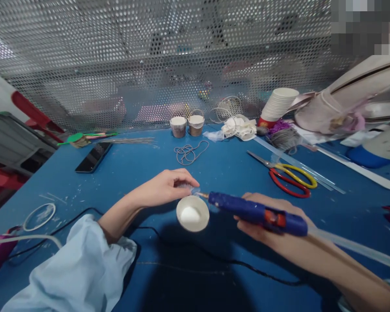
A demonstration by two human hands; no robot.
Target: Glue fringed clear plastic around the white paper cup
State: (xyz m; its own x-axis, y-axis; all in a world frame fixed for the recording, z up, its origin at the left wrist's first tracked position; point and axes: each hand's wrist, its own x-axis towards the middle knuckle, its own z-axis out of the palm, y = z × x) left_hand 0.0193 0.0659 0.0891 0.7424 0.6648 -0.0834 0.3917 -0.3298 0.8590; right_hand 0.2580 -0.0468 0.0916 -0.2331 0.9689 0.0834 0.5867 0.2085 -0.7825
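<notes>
My right hand is closed around a blue hot glue gun with a red part on its side. A long translucent glue stick runs out of its back end. The gun's nozzle points left, at a small clear, bluish piece that looks like plastic. My left hand pinches this piece just above the far rim of a small pale cup. White material shows inside the cup. How the piece meets the cup is partly hidden by my fingers.
Yellow-and-red scissors lie right, before stacked paper cups. Two small buckets and looped cord sit further back. A phone lies left. A black cable crosses in front; perforated metal bounds the back.
</notes>
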